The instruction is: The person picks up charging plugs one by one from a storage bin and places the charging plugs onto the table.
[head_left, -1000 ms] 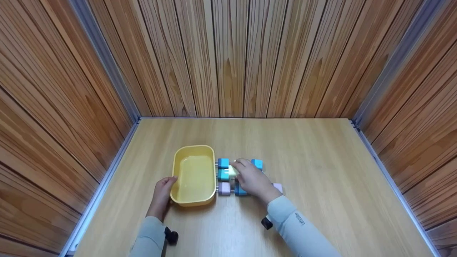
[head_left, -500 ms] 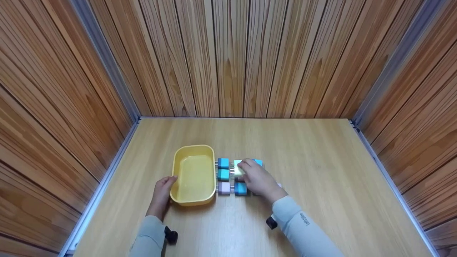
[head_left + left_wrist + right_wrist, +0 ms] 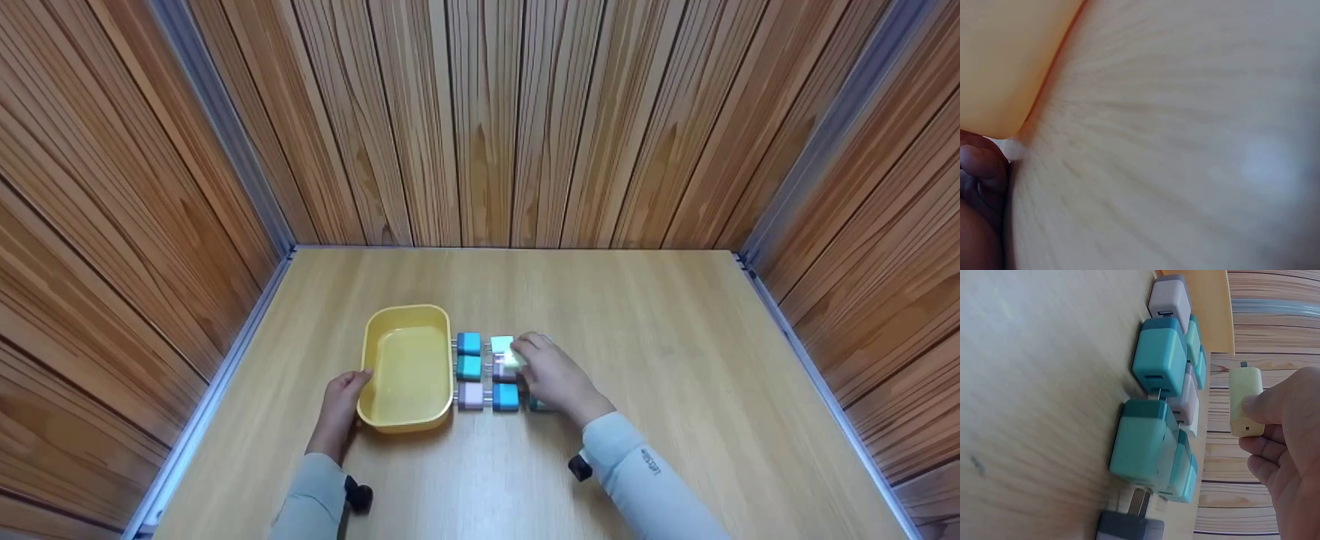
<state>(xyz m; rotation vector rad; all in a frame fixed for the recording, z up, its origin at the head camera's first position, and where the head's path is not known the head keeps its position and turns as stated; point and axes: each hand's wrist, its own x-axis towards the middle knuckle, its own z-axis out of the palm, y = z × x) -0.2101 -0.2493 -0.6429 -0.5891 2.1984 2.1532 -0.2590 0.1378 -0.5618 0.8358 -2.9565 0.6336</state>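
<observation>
My left hand (image 3: 345,397) grips the near-left rim of a yellow plastic bin (image 3: 411,375), whose wall (image 3: 1010,62) fills a corner of the left wrist view. Between thumb and fingers, my right hand (image 3: 556,379) pinches a pale yellow USB charger (image 3: 1246,402), lifted above the other chargers. Just right of the bin, several plug chargers lie in rows, among them a blue charger (image 3: 469,343), a teal charger (image 3: 469,367), a pink charger (image 3: 471,396) and another blue charger (image 3: 505,397). My right hand hides part of the rightmost ones.
The chargers' metal prongs point left, toward the bin. A dark-ended charger (image 3: 1129,526) lies nearest the right wrist camera. Wood-grain panels (image 3: 487,120) enclose the wooden table (image 3: 645,322) at the back and both sides.
My right hand has moved right with the pale yellow charger, uncovering chargers in the second column. The left hand and the bin have stayed in place.
</observation>
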